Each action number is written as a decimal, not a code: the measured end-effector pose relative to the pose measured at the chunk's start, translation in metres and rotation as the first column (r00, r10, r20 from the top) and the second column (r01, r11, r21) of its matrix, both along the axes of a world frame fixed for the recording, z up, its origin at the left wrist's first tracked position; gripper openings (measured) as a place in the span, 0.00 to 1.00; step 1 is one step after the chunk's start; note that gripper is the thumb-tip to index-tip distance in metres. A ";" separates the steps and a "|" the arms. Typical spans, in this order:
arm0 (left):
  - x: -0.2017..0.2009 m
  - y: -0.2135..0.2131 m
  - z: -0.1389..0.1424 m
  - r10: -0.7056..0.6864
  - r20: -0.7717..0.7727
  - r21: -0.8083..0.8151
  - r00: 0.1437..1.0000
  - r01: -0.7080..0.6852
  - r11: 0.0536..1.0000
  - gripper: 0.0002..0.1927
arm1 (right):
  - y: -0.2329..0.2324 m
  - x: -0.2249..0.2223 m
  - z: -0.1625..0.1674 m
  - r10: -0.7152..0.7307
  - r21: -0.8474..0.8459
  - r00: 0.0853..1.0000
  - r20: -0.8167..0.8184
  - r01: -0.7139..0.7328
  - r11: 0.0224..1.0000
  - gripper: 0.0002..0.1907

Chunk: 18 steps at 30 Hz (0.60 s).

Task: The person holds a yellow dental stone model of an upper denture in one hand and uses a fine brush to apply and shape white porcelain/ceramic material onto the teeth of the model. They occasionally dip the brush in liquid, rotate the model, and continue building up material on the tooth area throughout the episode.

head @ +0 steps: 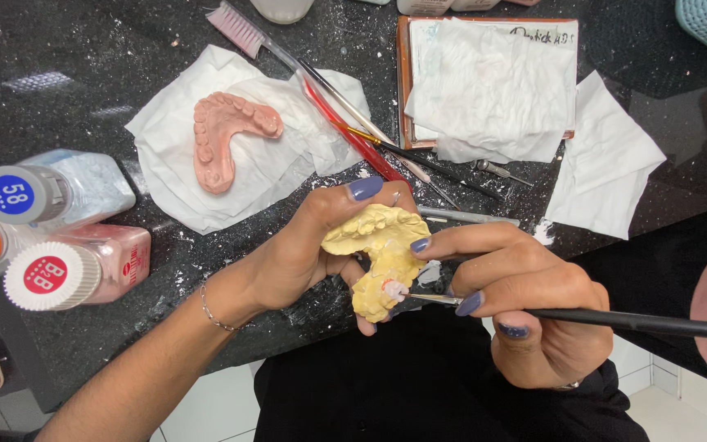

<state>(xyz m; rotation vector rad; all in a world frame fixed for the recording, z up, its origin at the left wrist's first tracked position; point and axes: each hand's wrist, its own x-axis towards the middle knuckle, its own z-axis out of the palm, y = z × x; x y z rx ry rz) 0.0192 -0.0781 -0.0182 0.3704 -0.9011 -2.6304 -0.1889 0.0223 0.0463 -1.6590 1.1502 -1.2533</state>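
two round-capped bottles (59,237) left; hands (419,278) on yellow cast (378,245).

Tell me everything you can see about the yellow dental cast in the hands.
The yellow dental cast is a horseshoe-shaped model of teeth, matt and stone-like. The left hand cradles it above the counter's edge, thumb on top, teeth facing up. The right hand steadies its side with a fingertip and holds a black-handled brush, whose tip touches a small pinkish-white patch at the near end.

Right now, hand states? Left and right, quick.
Left hand: closed around yellow dental cast.
Right hand: closed on thin black brush, tip at the cast.
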 end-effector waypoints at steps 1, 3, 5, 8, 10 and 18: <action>-0.001 0.001 0.000 0.005 -0.003 -0.012 1.000 -0.005 1.000 0.35 | 0.000 0.000 0.000 -0.004 -0.011 1.000 0.007 0.004 1.000 0.16; -0.001 0.001 0.001 0.010 -0.008 -0.035 1.000 -0.011 0.999 0.35 | 0.000 0.000 -0.001 -0.007 -0.013 1.000 -0.004 0.007 1.000 0.17; 0.000 0.002 0.002 0.007 -0.011 -0.049 1.000 -0.007 0.999 0.35 | 0.001 0.000 -0.002 -0.020 -0.021 1.000 -0.008 0.020 1.000 0.17; -0.002 0.001 0.004 -0.002 0.028 -0.048 1.000 0.003 0.999 0.35 | 0.001 0.002 -0.002 -0.056 -0.042 0.998 0.008 0.057 0.997 0.17; -0.002 0.001 0.006 -0.013 0.019 -0.031 1.000 0.014 0.999 0.34 | 0.002 0.005 -0.001 -0.086 -0.044 0.996 0.038 0.088 0.995 0.16; -0.002 0.003 0.006 -0.028 0.010 0.007 1.000 0.028 1.000 0.33 | 0.006 0.004 0.007 -0.060 -0.005 0.997 -0.045 0.060 0.998 0.16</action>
